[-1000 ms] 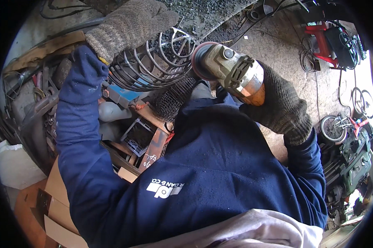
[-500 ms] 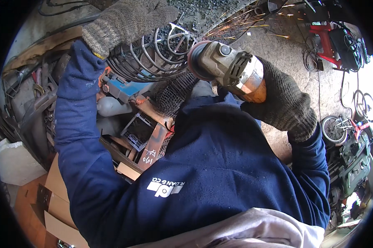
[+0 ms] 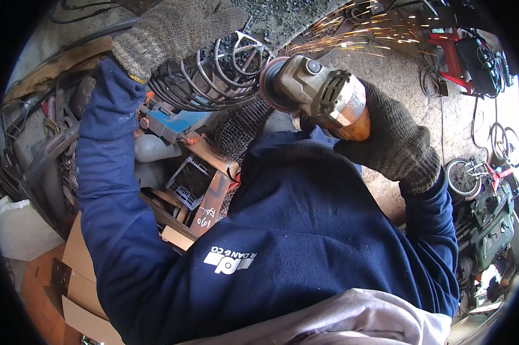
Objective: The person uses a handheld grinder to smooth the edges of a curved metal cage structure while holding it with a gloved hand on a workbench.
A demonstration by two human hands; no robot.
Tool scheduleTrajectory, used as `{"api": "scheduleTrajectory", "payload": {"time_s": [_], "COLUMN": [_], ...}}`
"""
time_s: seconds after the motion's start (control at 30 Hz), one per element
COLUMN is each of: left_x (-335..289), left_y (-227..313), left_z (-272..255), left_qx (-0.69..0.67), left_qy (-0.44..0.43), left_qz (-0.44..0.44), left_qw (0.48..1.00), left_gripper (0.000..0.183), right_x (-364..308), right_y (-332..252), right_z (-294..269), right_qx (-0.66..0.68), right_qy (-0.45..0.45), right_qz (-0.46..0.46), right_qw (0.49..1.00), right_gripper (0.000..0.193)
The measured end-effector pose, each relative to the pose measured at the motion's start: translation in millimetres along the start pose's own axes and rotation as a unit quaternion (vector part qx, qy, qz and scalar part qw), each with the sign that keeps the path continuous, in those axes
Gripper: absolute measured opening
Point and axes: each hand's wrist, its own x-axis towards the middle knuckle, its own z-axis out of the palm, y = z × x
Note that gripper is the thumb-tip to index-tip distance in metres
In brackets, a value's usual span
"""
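Observation:
My left hand (image 3: pixel 173 29), in a grey knit glove, grips the top of a round wire cage (image 3: pixel 213 75) made of bent steel rods, held up in front of my chest. My right hand (image 3: pixel 395 141), also gloved, holds an angle grinder (image 3: pixel 317 92) with an orange and grey body. Its disc touches the cage's end ring, and orange sparks (image 3: pixel 351 29) fly up and to the right. My dark blue sleeves and chest fill the lower middle of the view.
Below the cage lies scrap: a blue box (image 3: pixel 170 123), a black mesh crate (image 3: pixel 191 181), wooden strips and cardboard (image 3: pixel 81 276) at lower left. A red machine (image 3: pixel 461 57) with cables sits at upper right, a small bicycle (image 3: pixel 472 175) and a green machine (image 3: pixel 489 224) at right.
The grinder disc has met the cage ring and sparks have grown, streaming up to the right. My left hand has shifted the cage slightly up and right.

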Motion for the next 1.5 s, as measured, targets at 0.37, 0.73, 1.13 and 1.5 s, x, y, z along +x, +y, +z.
{"api": "scheduleTrajectory", "payload": {"time_s": [0.37,0.73,1.13,1.5], "left_x": [-25,-56,-48,-46], "left_y": [15,57,106,153], "left_z": [-33,-106,-134,-108], "left_qx": [-0.289,-0.396,-0.343,-0.338], "left_qy": [0.040,0.198,0.318,0.490], "left_qz": [-0.196,-0.280,-0.351,-0.355], "left_qw": [0.936,0.852,0.811,0.720], "left_gripper": [0.045,0.031,0.026,0.023], "right_x": [-41,-82,-120,-156], "right_y": [24,64,133,185], "right_z": [5,29,38,32], "right_qx": [0.289,0.542,0.646,0.667], "right_qy": [0.033,0.207,0.243,0.259], "right_qz": [0.084,0.114,0.035,-0.028], "right_qw": [0.953,0.807,0.723,0.698], "right_gripper": [0.093,0.072,0.074,0.076]}}
